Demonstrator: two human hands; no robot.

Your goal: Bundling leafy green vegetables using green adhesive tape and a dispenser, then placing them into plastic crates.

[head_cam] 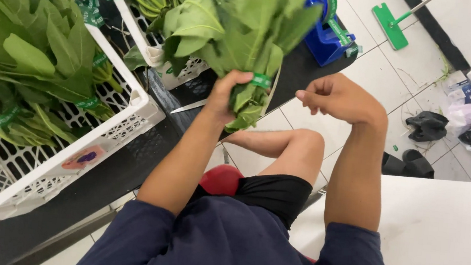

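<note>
The left hand [224, 97] has its grip closed around the stems of a bunch of leafy greens [239, 29], just beside a green tape band [262, 81] that circles the bundle. The right hand [339, 96] hovers close by at the same height, fingers curled loosely inward with nothing visibly in them; whether it pinches a loose tape end I cannot tell. The bunch stands leaves-up above the person's bare knee [297, 144], and its top is cut off by the upper edge of the view. The leaves are broad, bright green and smooth, the stem ends short and ragged below the band.

Behind the bunch a blue tape dispenser [325, 37] sits on the dark table [128, 168], half hidden by the foliage. A knife [189, 107] lies on the table, its handle covered by the left wrist. To the left a white plastic crate [102, 137] holds more banded bunches; a second crate [157, 50] further back is mostly hidden under leaves. A red stool [220, 178] shows between the legs. On the tiled floor [368, 64] lie dark sandals [408, 163] and a green mop head [391, 25].
</note>
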